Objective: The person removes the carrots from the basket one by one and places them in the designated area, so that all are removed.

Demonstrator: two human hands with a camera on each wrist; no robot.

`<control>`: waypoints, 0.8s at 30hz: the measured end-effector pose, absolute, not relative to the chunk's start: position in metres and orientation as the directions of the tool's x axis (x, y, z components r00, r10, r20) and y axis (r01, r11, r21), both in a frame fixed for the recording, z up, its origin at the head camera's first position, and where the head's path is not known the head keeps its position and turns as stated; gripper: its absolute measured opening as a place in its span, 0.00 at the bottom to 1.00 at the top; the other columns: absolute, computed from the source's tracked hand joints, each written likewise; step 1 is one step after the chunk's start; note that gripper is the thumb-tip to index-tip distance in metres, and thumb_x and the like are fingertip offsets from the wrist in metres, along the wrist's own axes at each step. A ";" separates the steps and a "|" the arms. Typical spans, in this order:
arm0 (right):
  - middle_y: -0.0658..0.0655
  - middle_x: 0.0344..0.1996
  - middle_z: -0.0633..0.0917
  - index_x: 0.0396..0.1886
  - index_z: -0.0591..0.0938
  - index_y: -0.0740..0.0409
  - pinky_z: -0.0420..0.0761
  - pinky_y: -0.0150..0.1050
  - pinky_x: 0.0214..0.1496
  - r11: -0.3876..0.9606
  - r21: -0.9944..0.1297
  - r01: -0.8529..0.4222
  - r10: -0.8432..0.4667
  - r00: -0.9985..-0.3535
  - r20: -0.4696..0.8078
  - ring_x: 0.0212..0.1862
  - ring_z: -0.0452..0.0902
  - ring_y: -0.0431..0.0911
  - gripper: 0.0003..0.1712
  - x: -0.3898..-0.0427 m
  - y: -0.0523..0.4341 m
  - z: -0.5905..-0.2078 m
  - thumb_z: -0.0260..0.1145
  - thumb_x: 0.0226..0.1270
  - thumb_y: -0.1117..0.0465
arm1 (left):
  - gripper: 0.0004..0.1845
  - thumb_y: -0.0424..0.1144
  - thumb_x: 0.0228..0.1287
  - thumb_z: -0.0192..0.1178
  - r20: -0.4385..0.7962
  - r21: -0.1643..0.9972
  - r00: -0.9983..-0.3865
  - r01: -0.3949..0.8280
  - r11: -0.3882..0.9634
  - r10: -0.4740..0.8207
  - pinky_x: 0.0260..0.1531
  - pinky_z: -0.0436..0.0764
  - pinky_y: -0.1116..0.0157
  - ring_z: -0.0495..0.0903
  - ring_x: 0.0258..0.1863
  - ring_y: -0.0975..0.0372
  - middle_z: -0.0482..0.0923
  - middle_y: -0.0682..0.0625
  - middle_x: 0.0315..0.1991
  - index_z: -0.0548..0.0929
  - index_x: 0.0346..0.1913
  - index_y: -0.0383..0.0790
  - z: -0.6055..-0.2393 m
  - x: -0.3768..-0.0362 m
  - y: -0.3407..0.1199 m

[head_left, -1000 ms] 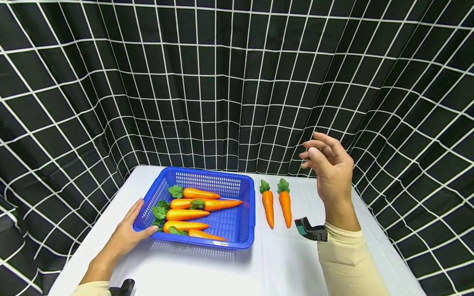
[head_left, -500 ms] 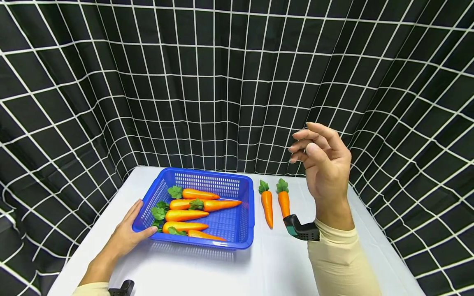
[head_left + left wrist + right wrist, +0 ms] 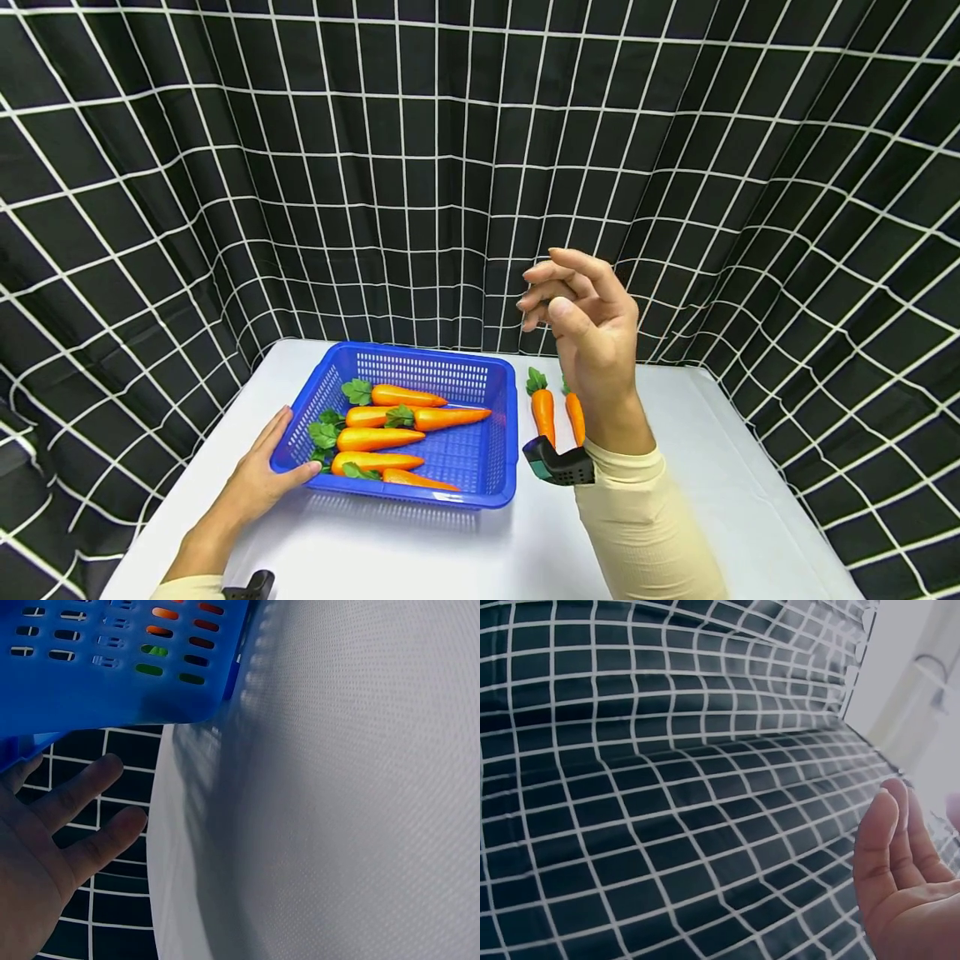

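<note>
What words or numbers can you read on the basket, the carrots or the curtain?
None: no view shows any letters, numbers or signs.
The blue basket has only plain slots.
The carrots are bare orange and green.
The curtain has only white grid lines.
The wrist device shows no readable mark.

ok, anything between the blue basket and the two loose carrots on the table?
Nothing: head view shows bare white table between the blue basket and the loose carrots. The raised right hand partly hides the second carrot.
</note>
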State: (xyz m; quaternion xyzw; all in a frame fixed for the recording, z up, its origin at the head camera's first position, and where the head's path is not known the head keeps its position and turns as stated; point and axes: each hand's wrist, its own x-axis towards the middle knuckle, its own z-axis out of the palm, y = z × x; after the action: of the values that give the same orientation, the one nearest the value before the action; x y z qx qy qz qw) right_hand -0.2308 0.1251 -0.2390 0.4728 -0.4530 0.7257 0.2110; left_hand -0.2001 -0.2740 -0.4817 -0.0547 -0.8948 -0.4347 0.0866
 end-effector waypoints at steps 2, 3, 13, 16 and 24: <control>0.69 0.42 0.79 0.56 0.79 0.62 0.80 0.40 0.32 -0.512 -0.459 -0.726 -0.129 -0.463 0.877 0.35 0.78 0.54 0.22 -0.236 0.119 -0.243 0.57 0.61 0.70 | 0.54 0.49 0.55 0.71 0.208 0.766 -0.978 0.177 0.618 0.022 0.61 0.49 0.33 0.45 0.71 0.37 0.43 0.38 0.76 0.48 0.76 0.35 -0.481 -0.200 -0.275; 0.68 0.42 0.79 0.56 0.79 0.60 0.80 0.40 0.32 -0.514 -0.463 -0.722 -0.133 -0.466 0.875 0.35 0.78 0.54 0.22 -0.239 0.115 -0.245 0.57 0.60 0.70 | 0.54 0.49 0.55 0.71 0.212 0.765 -0.977 0.180 0.618 0.022 0.61 0.49 0.33 0.45 0.71 0.37 0.43 0.38 0.76 0.49 0.76 0.35 -0.481 -0.200 -0.275; 0.67 0.43 0.79 0.57 0.79 0.55 0.81 0.39 0.33 -0.524 -0.533 -0.664 -0.198 -0.514 0.835 0.38 0.79 0.52 0.24 -0.273 0.093 -0.276 0.56 0.61 0.71 | 0.54 0.47 0.55 0.71 0.206 0.762 -0.978 0.178 0.623 0.027 0.61 0.49 0.34 0.45 0.71 0.38 0.42 0.40 0.76 0.48 0.76 0.35 -0.482 -0.201 -0.273; 0.67 0.44 0.79 0.57 0.79 0.53 0.81 0.39 0.34 -0.520 -0.551 -0.653 -0.216 -0.524 0.824 0.38 0.79 0.52 0.23 -0.279 0.089 -0.283 0.58 0.62 0.69 | 0.54 0.48 0.55 0.71 0.206 0.760 -0.978 0.177 0.626 0.025 0.61 0.50 0.34 0.45 0.71 0.38 0.42 0.41 0.76 0.48 0.76 0.36 -0.482 -0.200 -0.272; 0.73 0.44 0.77 0.59 0.78 0.58 0.82 0.40 0.34 -0.482 -0.614 -0.625 -0.270 -0.560 0.783 0.38 0.77 0.58 0.23 -0.299 0.078 -0.312 0.60 0.62 0.70 | 0.54 0.48 0.55 0.71 0.206 0.763 -0.978 0.175 0.623 0.022 0.60 0.50 0.33 0.45 0.71 0.38 0.42 0.41 0.76 0.49 0.76 0.36 -0.483 -0.201 -0.274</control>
State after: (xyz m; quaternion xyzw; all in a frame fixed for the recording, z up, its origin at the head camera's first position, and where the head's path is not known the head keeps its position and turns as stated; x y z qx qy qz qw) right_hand -0.2992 0.0781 -0.3119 0.4528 -0.4942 0.7321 0.1215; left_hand -0.2008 -0.2737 -0.4832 -0.0549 -0.8964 -0.4308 0.0884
